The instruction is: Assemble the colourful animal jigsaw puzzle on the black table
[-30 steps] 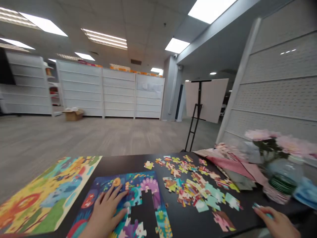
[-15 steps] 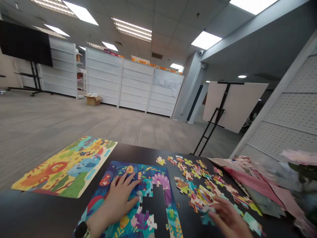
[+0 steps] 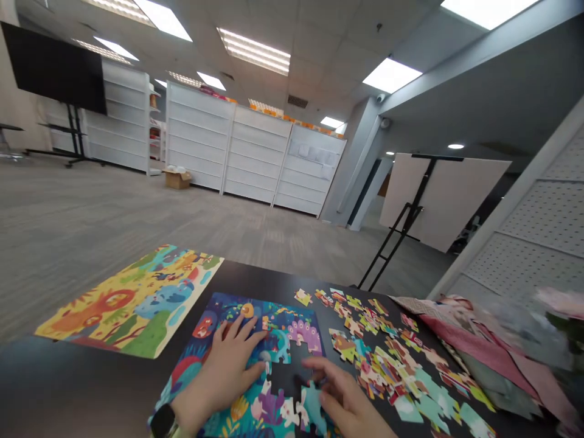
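Observation:
A partly assembled jigsaw puzzle (image 3: 185,368) in dark blue, teal and purple lies on the black table, with a gap of bare tabletop in its right half. My left hand (image 3: 230,365) rests spread over its upper left part, fingers apart, a watch on the wrist. Over the puzzle's lower right, my right hand (image 3: 342,392) pinches a teal puzzle piece (image 3: 312,404) between thumb and fingers, beside the gap. Whether that piece touches its neighbours, I cannot tell. Right of the puzzle lie many loose puzzle pieces (image 3: 387,365), some overlapping.
On the left side of the table (image 3: 86,389) lies a yellow animal picture sheet (image 3: 137,304). Crumpled pink and grey wrapping (image 3: 479,347) sits at the right edge, near blurred flowers. Beyond the table stand an easel board (image 3: 438,201), white shelving (image 3: 255,158) and a cardboard box (image 3: 177,178).
My right hand has moved left from the loose pieces to the puzzle's gap, carrying the teal puzzle piece. My left hand stays on the puzzle. The view has shifted slightly.

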`<action>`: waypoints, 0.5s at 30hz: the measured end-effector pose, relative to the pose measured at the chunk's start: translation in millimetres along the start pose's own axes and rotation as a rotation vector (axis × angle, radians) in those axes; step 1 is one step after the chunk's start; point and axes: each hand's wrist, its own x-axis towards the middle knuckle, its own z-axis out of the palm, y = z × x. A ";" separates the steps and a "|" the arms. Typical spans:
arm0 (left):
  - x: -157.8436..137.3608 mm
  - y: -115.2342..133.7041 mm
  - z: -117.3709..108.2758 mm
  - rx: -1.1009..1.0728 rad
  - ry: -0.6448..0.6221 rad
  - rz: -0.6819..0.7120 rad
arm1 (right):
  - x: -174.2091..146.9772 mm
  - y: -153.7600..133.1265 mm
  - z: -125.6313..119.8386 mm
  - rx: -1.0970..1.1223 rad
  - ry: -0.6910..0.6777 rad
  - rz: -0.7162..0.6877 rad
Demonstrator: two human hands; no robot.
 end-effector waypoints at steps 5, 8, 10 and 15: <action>0.2 -2.8 2.6 -0.015 0.032 0.027 | 6.6 -0.9 4.0 0.066 0.002 -0.141; -0.1 -4.4 5.1 -0.020 0.049 0.039 | 22.7 -1.5 12.2 0.270 0.081 -0.063; -0.5 -4.4 6.0 -0.015 0.049 0.035 | 37.9 -4.1 20.8 0.380 0.080 0.002; -0.1 -3.7 6.2 -0.012 0.028 0.030 | 68.6 -12.2 40.3 0.294 0.059 0.039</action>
